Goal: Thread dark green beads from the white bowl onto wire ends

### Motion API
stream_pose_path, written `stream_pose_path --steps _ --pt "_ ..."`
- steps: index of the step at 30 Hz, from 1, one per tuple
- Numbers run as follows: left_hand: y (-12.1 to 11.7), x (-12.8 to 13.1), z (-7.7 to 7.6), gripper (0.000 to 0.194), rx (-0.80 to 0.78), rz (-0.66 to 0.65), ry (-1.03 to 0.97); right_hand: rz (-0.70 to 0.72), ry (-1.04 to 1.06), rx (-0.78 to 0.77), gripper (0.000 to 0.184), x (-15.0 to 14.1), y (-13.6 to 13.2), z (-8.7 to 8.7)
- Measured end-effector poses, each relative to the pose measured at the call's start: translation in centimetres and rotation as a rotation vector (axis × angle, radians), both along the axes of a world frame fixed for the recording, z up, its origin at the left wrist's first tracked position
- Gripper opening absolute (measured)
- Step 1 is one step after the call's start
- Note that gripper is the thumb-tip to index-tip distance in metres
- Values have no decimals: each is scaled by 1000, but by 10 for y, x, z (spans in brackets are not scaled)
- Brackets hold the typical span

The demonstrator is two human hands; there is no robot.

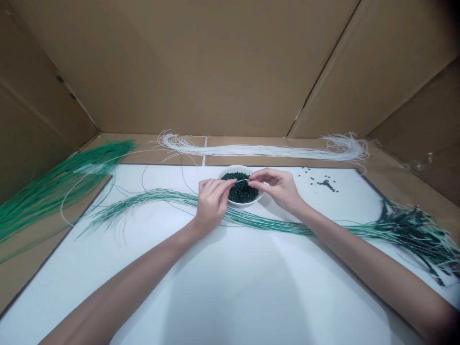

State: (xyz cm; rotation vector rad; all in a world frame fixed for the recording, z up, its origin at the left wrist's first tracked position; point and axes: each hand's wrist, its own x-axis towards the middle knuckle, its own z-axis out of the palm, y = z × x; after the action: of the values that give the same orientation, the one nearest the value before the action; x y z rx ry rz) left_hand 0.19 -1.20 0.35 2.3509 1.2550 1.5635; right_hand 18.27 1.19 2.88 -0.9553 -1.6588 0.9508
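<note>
a thin strand (242, 180) is pinched by left hand (212, 201) and right hand (280, 188) over the bead bowl (243, 205), likely so spills are caught.

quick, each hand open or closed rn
Left hand: closed, pinching a thin strand
Right hand: closed on the same strand; anything else too small to tell

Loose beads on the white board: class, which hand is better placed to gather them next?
Probably the right hand: it is nearer and on the same side of the bowl as the loose beads. The left hand is farther away.
</note>
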Motion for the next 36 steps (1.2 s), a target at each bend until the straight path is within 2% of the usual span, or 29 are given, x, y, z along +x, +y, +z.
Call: stream_pose_path --steps 13,29,36 --pt "-1 0 2 20 13 -21 12 -63 -7 -42 13 -1 -3 6" --pt "-1 0 1 20 1 -17 39 -32 -25 -12 12 -1 -4 8" --pt "-1 -1 0 20 9 -10 59 -5 -47 65 10 0 -3 6"
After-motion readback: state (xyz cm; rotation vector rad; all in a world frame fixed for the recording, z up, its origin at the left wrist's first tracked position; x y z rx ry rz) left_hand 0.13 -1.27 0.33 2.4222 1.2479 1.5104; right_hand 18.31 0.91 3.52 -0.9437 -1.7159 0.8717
